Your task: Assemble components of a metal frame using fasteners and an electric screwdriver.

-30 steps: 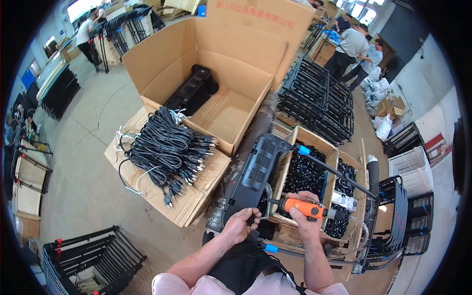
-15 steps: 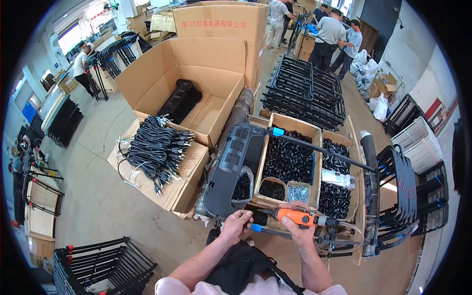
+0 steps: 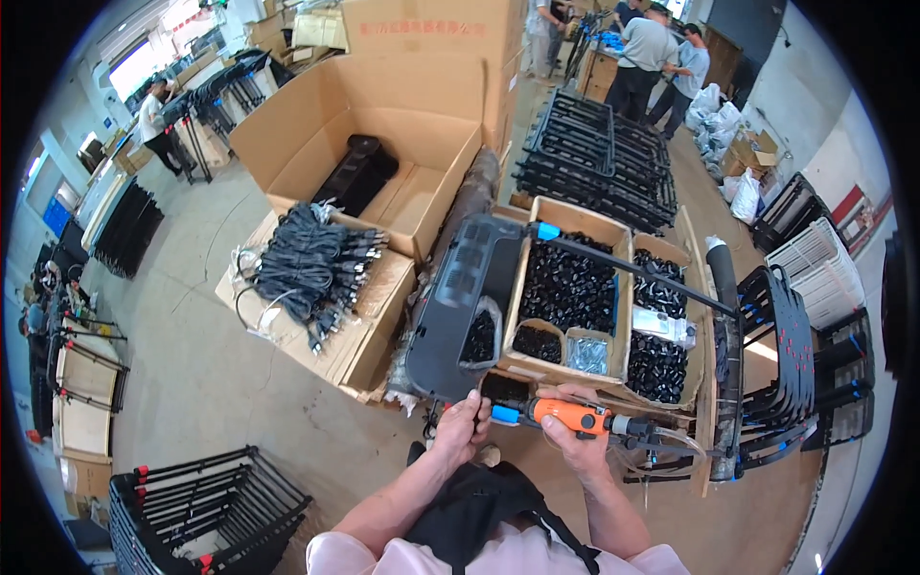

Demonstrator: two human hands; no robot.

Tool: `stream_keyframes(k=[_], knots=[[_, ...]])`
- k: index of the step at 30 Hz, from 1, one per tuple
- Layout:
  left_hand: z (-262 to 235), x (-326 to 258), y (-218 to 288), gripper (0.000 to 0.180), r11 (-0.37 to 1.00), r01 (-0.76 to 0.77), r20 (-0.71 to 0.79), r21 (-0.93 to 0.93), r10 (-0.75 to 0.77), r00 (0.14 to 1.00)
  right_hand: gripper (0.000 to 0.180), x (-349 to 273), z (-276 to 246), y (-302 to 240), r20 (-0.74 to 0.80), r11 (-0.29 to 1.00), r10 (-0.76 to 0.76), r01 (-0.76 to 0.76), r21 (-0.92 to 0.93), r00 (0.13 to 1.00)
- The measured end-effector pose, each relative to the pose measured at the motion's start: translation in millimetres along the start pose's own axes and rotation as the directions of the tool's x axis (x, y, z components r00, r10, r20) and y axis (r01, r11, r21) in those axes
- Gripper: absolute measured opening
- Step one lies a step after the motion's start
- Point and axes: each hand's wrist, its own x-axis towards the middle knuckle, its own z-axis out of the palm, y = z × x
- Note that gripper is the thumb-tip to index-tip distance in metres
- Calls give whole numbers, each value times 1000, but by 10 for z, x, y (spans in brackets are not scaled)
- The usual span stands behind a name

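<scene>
My right hand (image 3: 573, 443) grips an orange power screwdriver (image 3: 563, 414) held level, with its blue tip pointing left. My left hand (image 3: 462, 427) is closed on a small part right at that tip, just below the near end of a long black plastic panel (image 3: 460, 297). The panel lies on the bench, leaning against cardboard trays (image 3: 613, 240) full of small black parts. A small bag of black pieces (image 3: 479, 335) rests on the panel. What my left fingers pinch is too small to name.
A big open carton (image 3: 383, 144) with a black panel inside stands at the left, with a heap of black cables (image 3: 311, 268) on flattened cardboard before it. Black wire racks (image 3: 594, 153) lie behind; another (image 3: 201, 503) at lower left. People stand at the back.
The view has shifted, so the bench now sits higher and more central. Both hands stayed together at the panel's near end, and the screwdriver stays level in my right hand.
</scene>
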Motion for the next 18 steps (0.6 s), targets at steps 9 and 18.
stream_keyframes(k=[9, 18], knots=[[-190, 127, 147, 30, 952, 150, 75, -268, -134, 988, 50, 84, 369, 26, 32, 990, -50, 53, -131, 998], [-314, 157, 208, 29, 956, 219, 144, -197, -193, 971, 49, 57, 563, 92, 65, 975, -4, 19, -222, 998]])
